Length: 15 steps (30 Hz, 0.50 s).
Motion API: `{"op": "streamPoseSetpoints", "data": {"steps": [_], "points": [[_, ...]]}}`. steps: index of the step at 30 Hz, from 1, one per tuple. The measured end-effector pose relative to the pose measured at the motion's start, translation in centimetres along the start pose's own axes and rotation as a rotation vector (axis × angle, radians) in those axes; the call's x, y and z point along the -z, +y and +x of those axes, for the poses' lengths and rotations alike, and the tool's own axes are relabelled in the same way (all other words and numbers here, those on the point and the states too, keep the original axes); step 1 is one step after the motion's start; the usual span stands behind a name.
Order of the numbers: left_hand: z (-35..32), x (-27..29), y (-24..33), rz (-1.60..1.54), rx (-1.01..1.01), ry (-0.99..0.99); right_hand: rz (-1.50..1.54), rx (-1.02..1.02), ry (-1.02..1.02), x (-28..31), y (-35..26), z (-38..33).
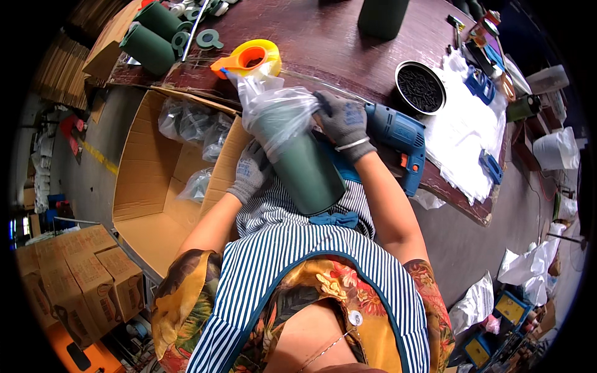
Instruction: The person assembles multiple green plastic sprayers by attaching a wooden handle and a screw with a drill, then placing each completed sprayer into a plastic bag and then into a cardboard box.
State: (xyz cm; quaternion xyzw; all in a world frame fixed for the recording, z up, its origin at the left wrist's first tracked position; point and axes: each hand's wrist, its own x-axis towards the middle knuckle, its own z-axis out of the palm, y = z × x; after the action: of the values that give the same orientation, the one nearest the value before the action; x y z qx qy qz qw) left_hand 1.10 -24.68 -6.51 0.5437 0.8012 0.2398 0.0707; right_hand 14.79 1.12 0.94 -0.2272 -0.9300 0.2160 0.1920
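A dark green cylinder (pixel 306 177) is tilted in front of my apron, its lower end toward me. A clear plastic bag (pixel 277 115) covers its far end and bunches up there. My left hand (pixel 251 169), in a grey knit glove, is closed against the cylinder's left side, with its fingertips hidden behind it. My right hand (pixel 346 119), gloved the same way, pinches the bag's edge at the cylinder's upper right. Just right of that hand, a blue power drill (pixel 398 133) lies on the table edge.
An open cardboard box (pixel 140 168) with several bagged items stands at left. On the dark red table (pixel 311 31) are an orange tape dispenser (pixel 252 57), a tin of black screws (pixel 420 87), white sheets (pixel 463 130) and more green cylinders (pixel 148 50). Stacked cartons (pixel 81 276) stand lower left.
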Motion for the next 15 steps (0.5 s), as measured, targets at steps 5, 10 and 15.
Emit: {"op": "streamPoseSetpoints", "data": {"steps": [5,10,15], "points": [[-3.0,2.1,0.8,0.060,-0.108,-0.232,-0.295,0.001,0.124,-0.3,-0.4,-7.0],[-6.0,6.3,2.2,0.112,-0.376,-0.650,-0.388,0.267,-0.034,1.3,-1.5,-17.4],[8.8,15.3,1.1,-0.435,-0.032,0.275,-0.296,0.246,-0.121,2.4,-0.9,-21.6]]}}
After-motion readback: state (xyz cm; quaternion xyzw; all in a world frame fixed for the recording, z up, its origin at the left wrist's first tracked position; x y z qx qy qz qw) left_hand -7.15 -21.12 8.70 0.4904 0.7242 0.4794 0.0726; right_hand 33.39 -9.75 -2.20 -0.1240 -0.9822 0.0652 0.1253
